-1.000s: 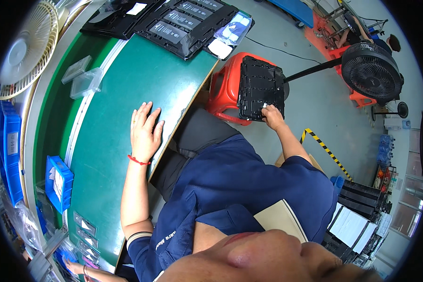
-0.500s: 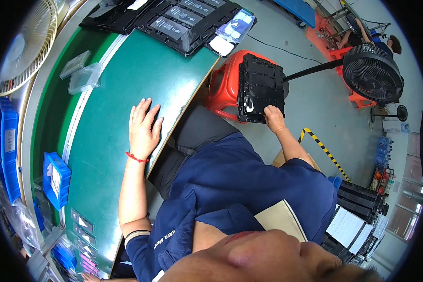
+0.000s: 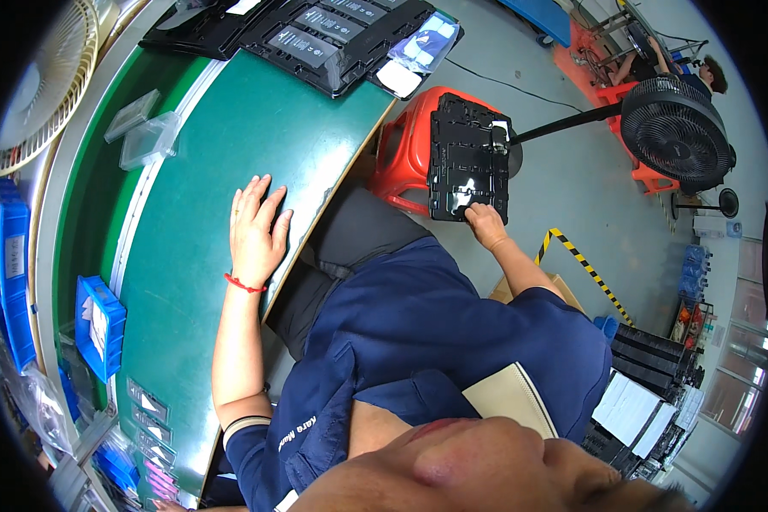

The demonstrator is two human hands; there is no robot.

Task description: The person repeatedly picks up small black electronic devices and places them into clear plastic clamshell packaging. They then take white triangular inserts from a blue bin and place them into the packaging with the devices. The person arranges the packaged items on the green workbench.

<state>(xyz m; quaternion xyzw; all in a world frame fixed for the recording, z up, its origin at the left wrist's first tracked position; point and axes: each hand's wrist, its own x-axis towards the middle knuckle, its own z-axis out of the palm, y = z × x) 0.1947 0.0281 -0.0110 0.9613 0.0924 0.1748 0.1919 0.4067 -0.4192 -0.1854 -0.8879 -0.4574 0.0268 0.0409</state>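
Note:
My left hand [image 3: 258, 235] lies flat on the green workbench top [image 3: 196, 282], fingers spread and holding nothing; a red cord bracelet circles its wrist. To the right, an empty-looking black plastic tray [image 3: 469, 158] with moulded compartments rests over a red plastic stool [image 3: 404, 154]. My right hand [image 3: 485, 227] grips the near edge of that tray, its fingers curled round the rim. Glare covers parts of the tray's shiny surface.
At the bench's far end, a black tray holds grey battery packs [image 3: 303, 47], beside a plastic-wrapped item [image 3: 422, 44]. Clear plastic boxes [image 3: 149, 141] and a blue bin [image 3: 101, 328] line the left. A black floor fan [image 3: 676, 132] stands right; stacked trays [image 3: 648, 367] sit lower right.
My right hand and the black tray have shifted slightly left, and the tray's tilt and glare differ. My left hand stays on the bench.

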